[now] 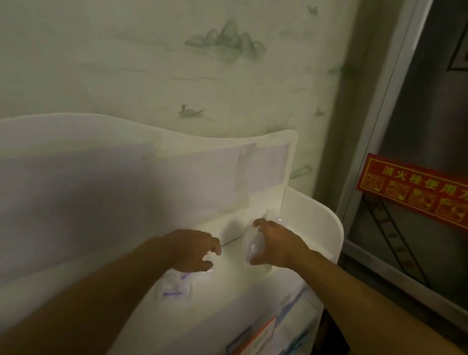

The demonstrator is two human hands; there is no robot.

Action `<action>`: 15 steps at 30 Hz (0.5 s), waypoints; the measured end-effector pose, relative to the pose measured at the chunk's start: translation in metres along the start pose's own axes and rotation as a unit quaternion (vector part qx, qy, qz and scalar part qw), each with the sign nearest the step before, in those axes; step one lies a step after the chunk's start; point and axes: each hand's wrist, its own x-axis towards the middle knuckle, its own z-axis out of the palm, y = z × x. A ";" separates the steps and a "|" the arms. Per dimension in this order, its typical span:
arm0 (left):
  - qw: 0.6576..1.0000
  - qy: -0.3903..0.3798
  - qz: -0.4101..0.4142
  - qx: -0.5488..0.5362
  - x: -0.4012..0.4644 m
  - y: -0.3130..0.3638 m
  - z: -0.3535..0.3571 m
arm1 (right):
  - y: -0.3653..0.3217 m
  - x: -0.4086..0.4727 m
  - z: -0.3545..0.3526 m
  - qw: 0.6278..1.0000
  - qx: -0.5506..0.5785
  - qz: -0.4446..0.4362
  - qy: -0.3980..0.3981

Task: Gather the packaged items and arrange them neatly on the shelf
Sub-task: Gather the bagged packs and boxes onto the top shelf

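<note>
A white shelf unit [317, 212] with a wavy back panel stands against the wall. Over its top surface, my right hand [275, 243] grips a clear plastic packet [251, 246] between curled fingers and thumb, near the right corner. My left hand [193, 249] hovers to the left with its fingers curled, pinching the upper edge of a clear packet with blue print [175, 283] that hangs below it. Both packets are blurred and washed out by the bright shelf.
Lower compartments at the bottom right hold boxed items with orange and blue labels [256, 344]. A metal cabinet door with a red sign [422, 192] stands right of the shelf. Painted wallpaper [227, 39] covers the wall behind.
</note>
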 end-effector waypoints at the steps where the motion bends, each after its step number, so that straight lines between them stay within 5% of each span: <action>1: 1.000 -0.005 0.003 0.004 0.015 0.006 0.002 | 0.016 0.002 -0.001 1.000 0.008 0.001 -0.012; 15: 0.998 -0.039 -0.038 0.039 0.117 0.036 0.016 | 0.147 0.069 0.017 1.000 -0.004 0.006 -0.021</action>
